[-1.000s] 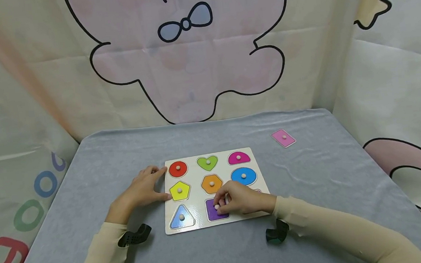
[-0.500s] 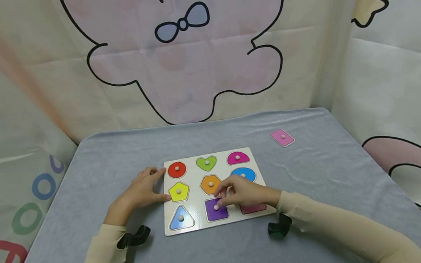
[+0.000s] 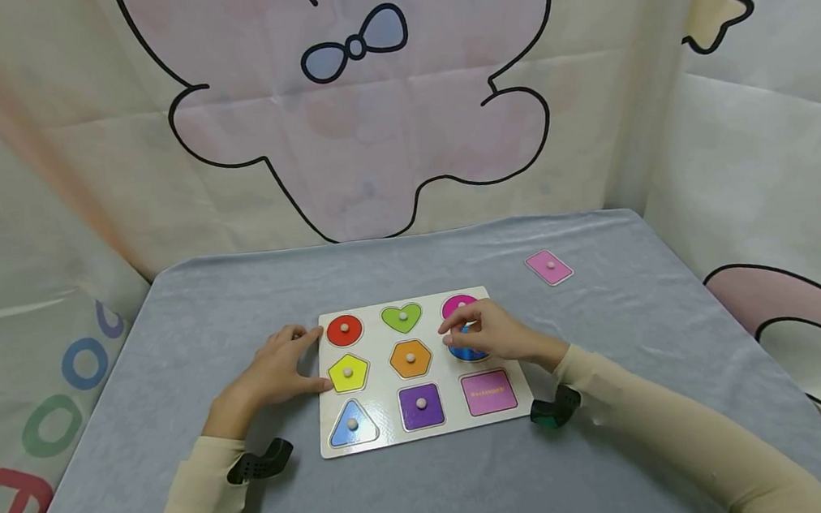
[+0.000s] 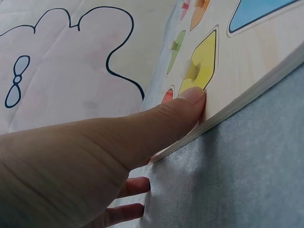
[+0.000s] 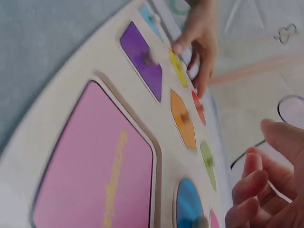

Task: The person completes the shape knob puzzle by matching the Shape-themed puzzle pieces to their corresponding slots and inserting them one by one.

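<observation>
A white wooden knob puzzle board lies on the table. My left hand touches its left edge; in the left wrist view the straight thumb presses the rim beside the yellow pentagon. My right hand hovers above the blue oval, its fingers loosely bent and holding nothing. The purple square sits in its slot at the bottom middle. To its right, a pink rectangular recess with yellow lettering lies bare. A pink rectangle piece with a knob rests on the cloth at the back right.
Red circle, green heart, orange hexagon and blue triangle pieces sit in the board. A grey-blue cloth covers the table. Printed curtains hang behind and at the sides.
The right hand has let go of the purple square's knob and moved up and right over the board, uncovering the pink recess. The left hand stays at the board's edge.
</observation>
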